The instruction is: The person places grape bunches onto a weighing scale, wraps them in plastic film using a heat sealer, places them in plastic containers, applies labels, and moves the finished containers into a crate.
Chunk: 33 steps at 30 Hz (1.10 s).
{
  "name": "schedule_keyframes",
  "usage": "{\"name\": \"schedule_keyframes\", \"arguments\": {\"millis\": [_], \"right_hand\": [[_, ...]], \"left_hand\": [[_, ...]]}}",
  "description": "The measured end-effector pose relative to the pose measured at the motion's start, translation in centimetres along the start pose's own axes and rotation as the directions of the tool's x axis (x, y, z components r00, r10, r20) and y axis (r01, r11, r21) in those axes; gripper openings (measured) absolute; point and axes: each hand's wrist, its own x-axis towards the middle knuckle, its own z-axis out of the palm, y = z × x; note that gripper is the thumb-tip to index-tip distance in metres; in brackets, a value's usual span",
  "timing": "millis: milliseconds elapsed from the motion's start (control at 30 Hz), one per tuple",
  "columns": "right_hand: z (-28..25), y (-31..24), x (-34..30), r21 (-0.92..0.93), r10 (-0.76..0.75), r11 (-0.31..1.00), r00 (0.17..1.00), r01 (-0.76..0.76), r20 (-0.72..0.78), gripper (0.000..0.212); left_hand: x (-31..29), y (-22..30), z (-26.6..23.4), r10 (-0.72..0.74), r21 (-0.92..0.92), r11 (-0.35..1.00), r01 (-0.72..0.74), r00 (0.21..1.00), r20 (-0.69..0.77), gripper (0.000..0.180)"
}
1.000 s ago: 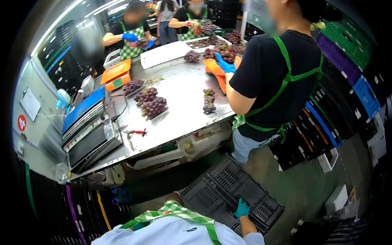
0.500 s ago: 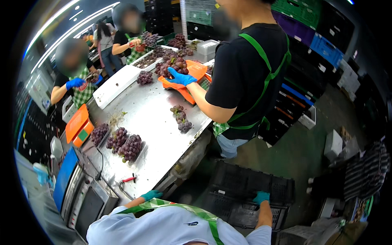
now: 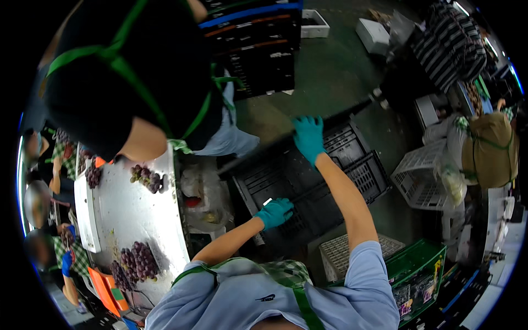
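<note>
A black plastic crate (image 3: 330, 202) with slotted walls lies low in front of me, its far panel raised at a slant and smeared by motion. My right hand (image 3: 309, 137), in a teal glove, is closed over that far panel's upper edge, arm stretched out. My left hand (image 3: 275, 213), gloved the same, rests on the crate's near left part, fingers bent onto it. What the fingertips press against underneath is hidden.
Left of me stands a metal table (image 3: 118, 214) with grapes (image 3: 137, 261) and an orange scale (image 3: 104, 289). A co-worker in black (image 3: 132, 71) stands close at the far left. White crates (image 3: 421, 176) and a green crate (image 3: 418, 286) lie to the right.
My view has swung right and down toward the crate. Both hands are now on it, the left having come off the table's edge. The crate's far panel has tilted up under my right hand.
</note>
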Motion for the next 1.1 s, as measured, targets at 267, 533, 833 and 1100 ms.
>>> {"name": "schedule_keyframes", "arguments": {"millis": [267, 533, 833, 1100], "right_hand": [[1.2, -0.7, -2.8, 0.323, 0.250, 0.927, 0.955, -0.189, -0.161, 0.057], [6.4, 10.2, -15.8, -0.163, 0.404, 0.914, 0.814, -0.371, 0.416, 0.043], [13.8, 14.3, -14.0, -0.301, 0.431, 0.902, 0.689, -0.310, 0.582, 0.023], [7.2, 14.2, -11.8, -0.110, 0.353, 0.916, 0.645, -0.386, 0.678, 0.034]], "left_hand": [[11.3, -2.0, 4.8, -0.191, 0.281, 0.950, 0.135, 0.964, 0.184, 0.055], [14.9, -2.2, 5.2, -0.158, 0.420, 0.903, 0.090, 0.979, 0.130, 0.028], [14.0, 1.1, 1.2, -0.195, 0.187, 0.972, 0.144, 0.936, 0.292, 0.039], [7.8, 12.9, 0.3, 0.127, -0.176, 0.984, -0.042, 0.854, 0.505, 0.054]]}}
